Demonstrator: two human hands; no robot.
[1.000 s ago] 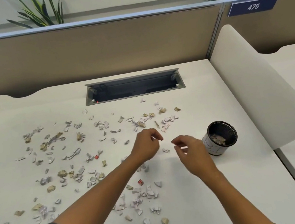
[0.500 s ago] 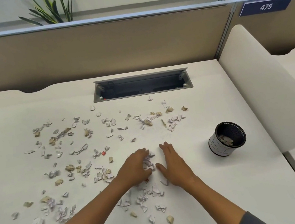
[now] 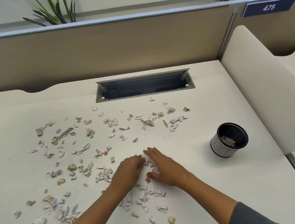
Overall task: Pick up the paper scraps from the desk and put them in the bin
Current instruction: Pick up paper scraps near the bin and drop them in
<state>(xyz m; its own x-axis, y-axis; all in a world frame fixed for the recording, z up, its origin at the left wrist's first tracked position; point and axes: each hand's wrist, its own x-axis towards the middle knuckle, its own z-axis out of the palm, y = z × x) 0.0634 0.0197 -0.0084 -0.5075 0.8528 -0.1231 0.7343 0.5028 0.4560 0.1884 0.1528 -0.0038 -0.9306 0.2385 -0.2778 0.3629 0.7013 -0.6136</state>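
Several white and tan paper scraps (image 3: 83, 149) lie scattered over the white desk (image 3: 219, 187), mostly left and centre. My left hand (image 3: 127, 172) and my right hand (image 3: 165, 168) lie side by side on the desk, palms down. Between them sits a small heap of scraps (image 3: 150, 162), which both hands touch with fairly straight fingers. A red scrap (image 3: 148, 180) lies by my right thumb. The bin (image 3: 229, 139), a small black mesh cup with a white band, stands to the right with a few scraps inside.
An open cable tray (image 3: 144, 85) is sunk into the desk at the back. A tan partition (image 3: 96, 50) closes the far side. A curved white divider (image 3: 272, 90) rises right behind the bin. More scraps (image 3: 145, 197) lie just in front of my hands.
A second ago both hands were raised with curled fingers near the bin. They came down onto the desk and have drawn closer together around the small heap of scraps.
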